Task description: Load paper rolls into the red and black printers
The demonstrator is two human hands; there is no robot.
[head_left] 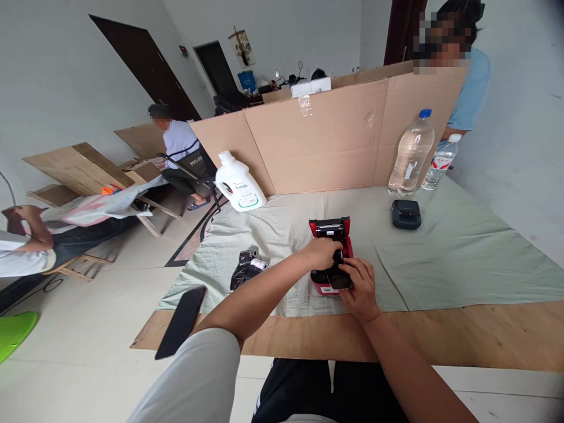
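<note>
A small red-and-black label printer (324, 224) stands on the cloth before me, its lid raised. My left hand (325, 254) reaches into it from the left, fingers closed on a black roll (338, 257). A black strip (338, 278), apparently from that roll, hangs over the printer's front. At the right side, my right hand (362, 288) pinches this strip, fingers on top and the thumb partly hidden. Left of the printer lie more black label rolls (247, 269), one showing a white core or side.
A dark phone (180, 323) lies at the table's front left edge. Behind stand a white jug (240, 182), a large bottle (412, 154), a small water bottle (440, 163) and a black device (406, 214). A cardboard panel (317, 141) walls the back; other people sit beyond.
</note>
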